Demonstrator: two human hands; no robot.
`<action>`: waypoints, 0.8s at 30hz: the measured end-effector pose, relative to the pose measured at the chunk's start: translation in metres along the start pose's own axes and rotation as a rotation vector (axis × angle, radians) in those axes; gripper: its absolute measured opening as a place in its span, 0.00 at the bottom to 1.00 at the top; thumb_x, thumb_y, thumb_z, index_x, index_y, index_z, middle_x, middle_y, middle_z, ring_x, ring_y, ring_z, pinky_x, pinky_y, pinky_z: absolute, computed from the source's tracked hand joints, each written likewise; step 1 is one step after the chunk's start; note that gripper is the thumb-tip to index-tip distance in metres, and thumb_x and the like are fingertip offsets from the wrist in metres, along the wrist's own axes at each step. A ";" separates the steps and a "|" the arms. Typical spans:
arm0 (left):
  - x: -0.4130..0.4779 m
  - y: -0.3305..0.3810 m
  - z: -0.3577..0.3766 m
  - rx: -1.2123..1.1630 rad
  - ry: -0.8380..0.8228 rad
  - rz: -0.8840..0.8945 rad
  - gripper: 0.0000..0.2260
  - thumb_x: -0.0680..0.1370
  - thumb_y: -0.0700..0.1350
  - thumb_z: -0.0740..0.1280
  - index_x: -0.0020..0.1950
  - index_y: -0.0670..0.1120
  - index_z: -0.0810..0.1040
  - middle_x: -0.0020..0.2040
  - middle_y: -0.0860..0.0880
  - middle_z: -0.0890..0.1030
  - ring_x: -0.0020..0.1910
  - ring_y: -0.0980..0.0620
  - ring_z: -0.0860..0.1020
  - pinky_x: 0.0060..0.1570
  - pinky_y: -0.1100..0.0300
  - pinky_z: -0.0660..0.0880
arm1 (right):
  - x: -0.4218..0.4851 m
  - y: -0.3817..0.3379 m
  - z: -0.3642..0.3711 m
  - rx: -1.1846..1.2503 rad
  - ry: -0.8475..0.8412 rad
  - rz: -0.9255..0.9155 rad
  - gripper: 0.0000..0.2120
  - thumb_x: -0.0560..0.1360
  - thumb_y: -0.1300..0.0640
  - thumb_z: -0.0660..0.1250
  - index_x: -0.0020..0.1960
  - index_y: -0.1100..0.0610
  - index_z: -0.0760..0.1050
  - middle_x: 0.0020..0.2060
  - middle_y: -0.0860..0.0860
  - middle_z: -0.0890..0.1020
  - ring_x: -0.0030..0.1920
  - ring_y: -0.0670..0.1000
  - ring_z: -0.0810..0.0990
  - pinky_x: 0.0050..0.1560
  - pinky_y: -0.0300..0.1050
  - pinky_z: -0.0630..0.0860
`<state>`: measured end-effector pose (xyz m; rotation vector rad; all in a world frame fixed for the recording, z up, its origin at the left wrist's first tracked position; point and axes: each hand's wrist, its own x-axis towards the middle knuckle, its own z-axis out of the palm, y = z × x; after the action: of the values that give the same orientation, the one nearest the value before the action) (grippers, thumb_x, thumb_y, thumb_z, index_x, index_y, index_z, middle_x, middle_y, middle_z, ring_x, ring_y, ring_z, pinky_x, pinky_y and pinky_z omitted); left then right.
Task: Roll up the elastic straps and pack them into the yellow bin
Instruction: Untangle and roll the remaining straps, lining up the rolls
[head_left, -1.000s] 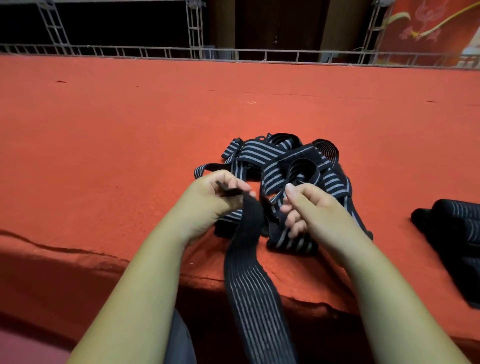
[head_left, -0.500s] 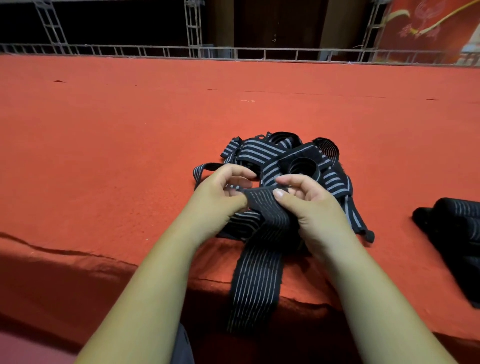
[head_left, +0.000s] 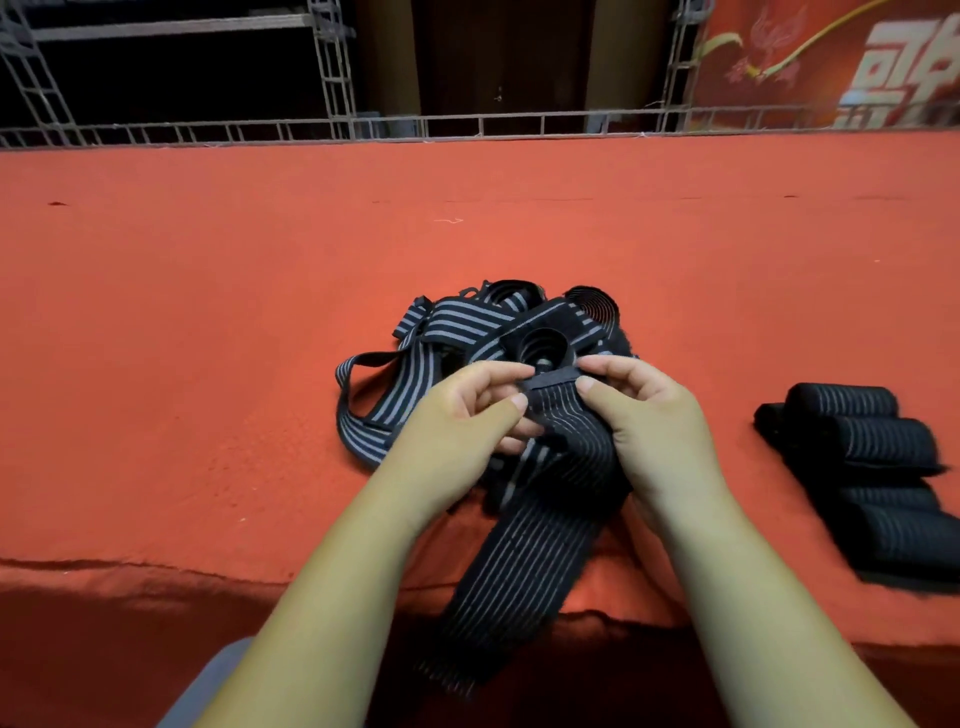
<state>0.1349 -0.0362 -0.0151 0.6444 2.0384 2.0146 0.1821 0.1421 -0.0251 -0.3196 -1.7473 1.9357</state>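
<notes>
A black elastic strap with thin grey stripes (head_left: 524, 561) runs from my hands down over the front edge of the red surface. My left hand (head_left: 462, 415) pinches the left corner of its top end. The right corner is pinched by my right hand (head_left: 649, 415), thumb on top. Just behind my hands lies a tangled pile of loose striped straps (head_left: 447, 338). Several rolled straps (head_left: 872, 467) lie side by side at the right. No yellow bin is in view.
The red carpeted platform (head_left: 208, 312) stretches far back to a metal truss rail (head_left: 467, 124). A red banner (head_left: 831, 62) hangs at the back right. The platform's front edge drops off just below my forearms.
Both hands have shifted to the strap's top end and hold it flat by its corners. The hanging tail has been drawn up and lies shorter over the edge.
</notes>
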 end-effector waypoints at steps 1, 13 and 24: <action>0.003 0.002 0.006 0.010 -0.005 0.002 0.13 0.86 0.34 0.65 0.66 0.46 0.82 0.45 0.53 0.86 0.46 0.53 0.86 0.46 0.56 0.82 | 0.001 -0.002 -0.007 0.009 0.027 0.003 0.08 0.80 0.67 0.73 0.56 0.57 0.86 0.48 0.54 0.90 0.45 0.49 0.86 0.47 0.44 0.82; 0.093 0.041 0.078 0.475 -0.026 0.090 0.06 0.83 0.42 0.70 0.58 0.51 0.84 0.51 0.52 0.88 0.49 0.55 0.86 0.55 0.54 0.82 | 0.039 0.001 -0.079 0.143 0.317 0.086 0.04 0.79 0.61 0.75 0.53 0.54 0.86 0.50 0.58 0.90 0.51 0.60 0.89 0.59 0.60 0.86; 0.222 0.025 0.090 1.205 -0.035 0.018 0.13 0.81 0.44 0.65 0.59 0.49 0.87 0.63 0.40 0.84 0.60 0.39 0.81 0.61 0.50 0.79 | 0.055 0.001 -0.093 0.196 0.297 0.083 0.16 0.81 0.66 0.69 0.54 0.46 0.87 0.48 0.52 0.89 0.49 0.61 0.88 0.57 0.67 0.83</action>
<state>-0.0182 0.1420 0.0401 0.8174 3.0561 0.5401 0.1814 0.2499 -0.0309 -0.5833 -1.3632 1.9820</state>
